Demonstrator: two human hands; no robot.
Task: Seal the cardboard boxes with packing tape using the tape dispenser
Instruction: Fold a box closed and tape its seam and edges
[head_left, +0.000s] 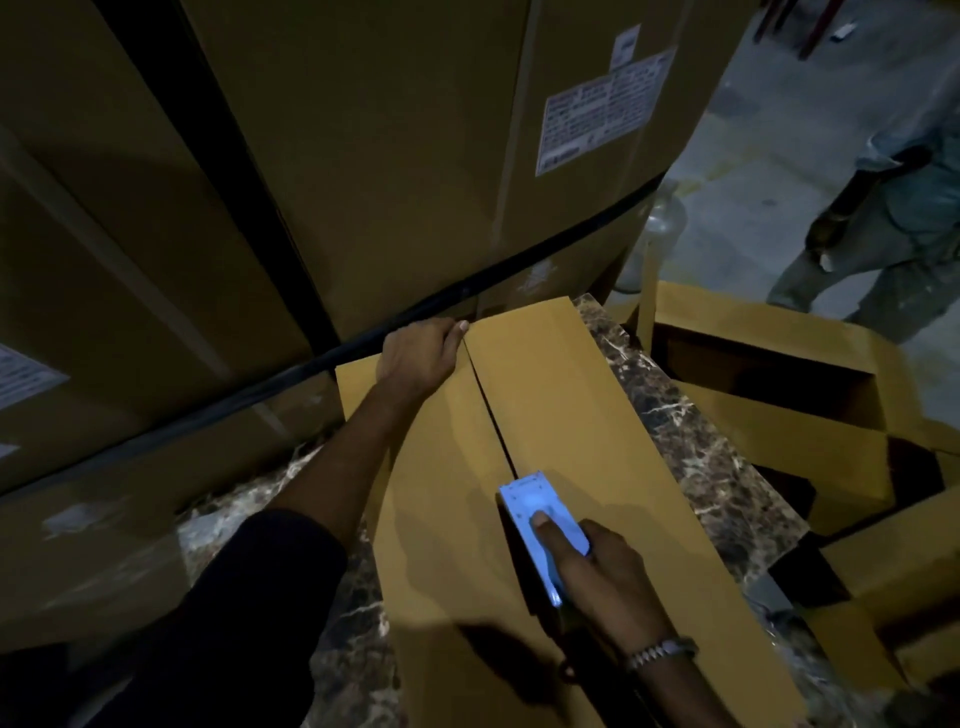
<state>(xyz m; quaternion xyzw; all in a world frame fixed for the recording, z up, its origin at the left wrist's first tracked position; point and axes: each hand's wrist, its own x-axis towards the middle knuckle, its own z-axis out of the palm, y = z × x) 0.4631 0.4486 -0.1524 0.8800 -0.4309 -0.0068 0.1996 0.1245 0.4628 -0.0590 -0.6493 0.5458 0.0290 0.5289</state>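
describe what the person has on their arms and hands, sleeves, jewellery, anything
The left arm has a dark sleeve pushed up above the elbow, leaving the forearm bare. The left hand wears nothing visible. The right hand is bare too, with a silvery chain-style bracelet at the wrist. No gloves on either.

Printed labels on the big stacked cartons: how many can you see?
3: one large label upper right, a small label above it, a partial label at the left edge. Others may be hidden.
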